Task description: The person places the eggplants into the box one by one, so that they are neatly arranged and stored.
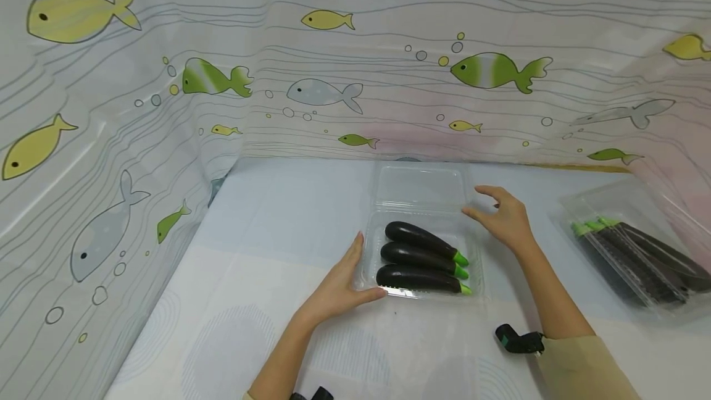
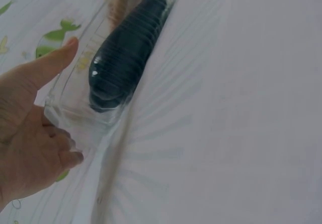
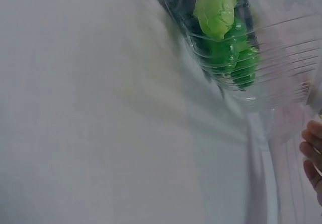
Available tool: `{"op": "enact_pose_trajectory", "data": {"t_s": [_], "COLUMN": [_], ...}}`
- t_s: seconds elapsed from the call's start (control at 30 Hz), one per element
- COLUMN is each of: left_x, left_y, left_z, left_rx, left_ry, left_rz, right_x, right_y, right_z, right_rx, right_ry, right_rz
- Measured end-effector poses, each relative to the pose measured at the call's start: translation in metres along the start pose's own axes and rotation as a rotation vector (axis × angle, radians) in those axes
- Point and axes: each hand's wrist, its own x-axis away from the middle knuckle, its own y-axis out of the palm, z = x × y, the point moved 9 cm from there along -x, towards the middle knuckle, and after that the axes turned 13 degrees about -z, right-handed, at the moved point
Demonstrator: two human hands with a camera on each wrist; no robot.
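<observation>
In the head view a clear plastic clamshell box (image 1: 428,218) lies with its lid (image 1: 421,185) folded back behind it. Three dark eggplants (image 1: 419,257) lie side by side in the base, their green stems towards the right. My left hand (image 1: 340,283) is at the near left corner, fingers along the left side and thumb at the front edge. My right hand (image 1: 507,218) stands beside the hinge on the right, thumb and fingers spread apart with nothing between them. Whether its thumb touches the box I cannot tell. In the right wrist view, green stems (image 3: 216,12) show through the ribbed wall.
A clear plastic package (image 1: 627,196) with several more dark eggplants (image 1: 639,258) lies at the right on the pale tablecloth (image 1: 266,227). Behind and to the left hangs a fish-patterned curtain (image 1: 328,134). The black wrist camera (image 1: 519,339) sits beside the right sleeve.
</observation>
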Motion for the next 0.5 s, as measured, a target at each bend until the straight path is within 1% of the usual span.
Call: {"op": "enact_pose_trajectory", "data": {"t_s": [0.1, 0.27, 0.37, 0.5], "left_x": [0.000, 0.001, 0.000, 0.000], "left_y": [0.000, -0.002, -0.002, -0.001], "left_z": [0.000, 0.001, 0.001, 0.000], "left_rx": [-0.001, -0.006, -0.005, -0.003], "left_ry": [0.000, -0.006, -0.006, -0.001], "left_rz": [-0.001, 0.001, 0.000, -0.004], "right_x": [-0.003, -0.009, -0.013, -0.015], "right_y": [0.002, 0.009, 0.012, 0.015], "right_z": [0.005, 0.013, 0.016, 0.021], "right_rx": [-0.028, -0.055, -0.067, -0.106], "right_ry": [0.065, 0.154, 0.180, 0.201], "right_rz": [-0.039, -0.153, -0.203, -0.238]}}
